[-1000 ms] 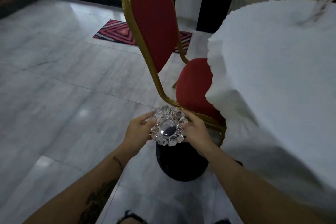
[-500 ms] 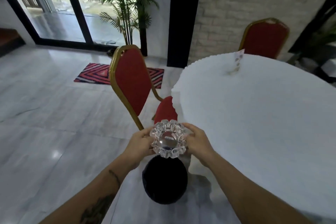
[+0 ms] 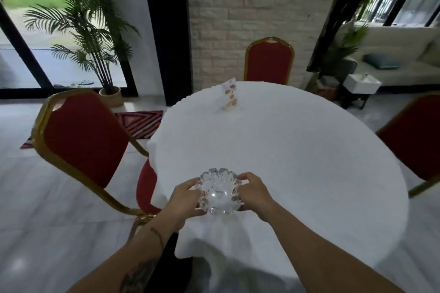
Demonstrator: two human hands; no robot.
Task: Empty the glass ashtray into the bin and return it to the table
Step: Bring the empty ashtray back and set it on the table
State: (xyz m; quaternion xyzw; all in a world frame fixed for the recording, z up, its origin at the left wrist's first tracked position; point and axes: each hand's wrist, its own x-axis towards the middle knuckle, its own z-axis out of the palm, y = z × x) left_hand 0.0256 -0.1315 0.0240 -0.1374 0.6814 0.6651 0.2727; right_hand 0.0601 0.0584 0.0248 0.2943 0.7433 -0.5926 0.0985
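The clear glass ashtray (image 3: 219,191) with a scalloped rim is upright and looks empty. My left hand (image 3: 184,200) grips its left side and my right hand (image 3: 253,191) grips its right side. It is over the near left part of the round table (image 3: 297,162), which is covered in a white cloth; whether it touches the cloth I cannot tell. The black bin (image 3: 170,269) shows only partly, low beside my left forearm, under the cloth's hanging edge.
A red and gold chair (image 3: 85,140) stands close at the table's left. Another chair (image 3: 269,60) is at the far side, a third chair (image 3: 414,135) at the right. A small card stand (image 3: 229,96) sits on the far part of the table.
The ashtray has moved from above the bin, up and to the right, to over the table's near part. My view has lifted from the floor to the table. Both hands kept their hold.
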